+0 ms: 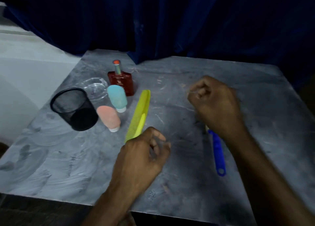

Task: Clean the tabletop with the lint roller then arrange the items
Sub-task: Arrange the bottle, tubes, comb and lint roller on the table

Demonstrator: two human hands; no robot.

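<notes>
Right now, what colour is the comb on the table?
Yellow-green. The comb shows best in the head view, the only one.

Home dressing-table setup, looks like: grey surface (pixel 187 183) with perfume bottle (pixel 121 82), comb (pixel 139 114) right of it, blue curtain (pixel 170 21) behind.

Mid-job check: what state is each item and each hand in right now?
mesh cup: upright, looks empty
glass dish: right way up, looks empty
perfume bottle: upright
blue bottle: standing on its cap
pink bottle: standing on its cap
comb: lying flat
lint roller: lying flat, head hidden
left hand: loosely curled, empty
right hand: fisted, contents unclear
</notes>
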